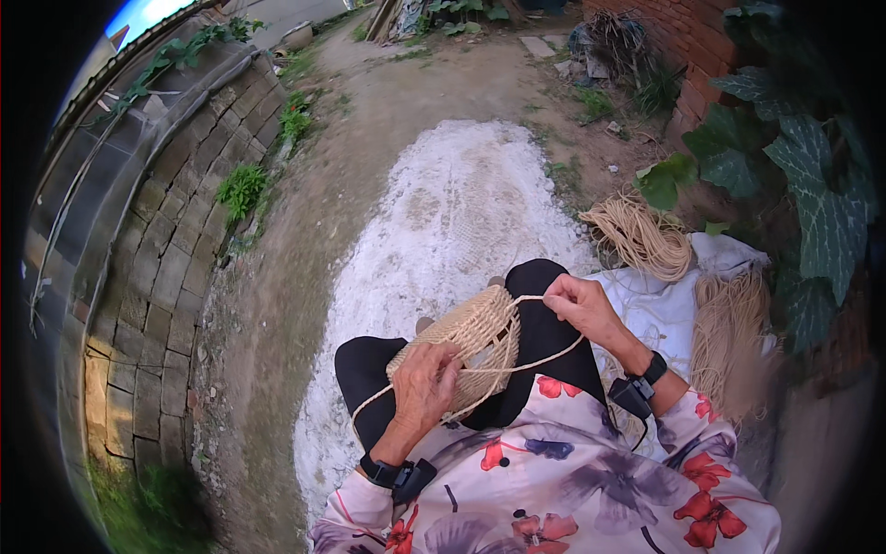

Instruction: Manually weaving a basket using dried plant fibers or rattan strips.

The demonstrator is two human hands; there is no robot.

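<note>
A half-woven straw basket (469, 321) lies tilted across my lap, between the knees of my black trousers. Open strands and gaps show on its right side. My left hand (426, 380) is closed on the near left part of the basket; its fingertips are partly hidden. At the right, my right hand (583, 309) pinches a straw cord (530, 298) that runs from the basket's upper right edge. The cord's slack loops below the right hand and back across the basket. Another length of cord hangs out to the left of my left wrist.
On my right, a coil of straw cord (639, 235) and a hank of loose strands (731, 319) lie on a white cloth (660, 309). Large-leaved vines (817, 166) hang close by. A block wall (152, 268) runs along the left, and a pale patch of ground (452, 198) stretches ahead.
</note>
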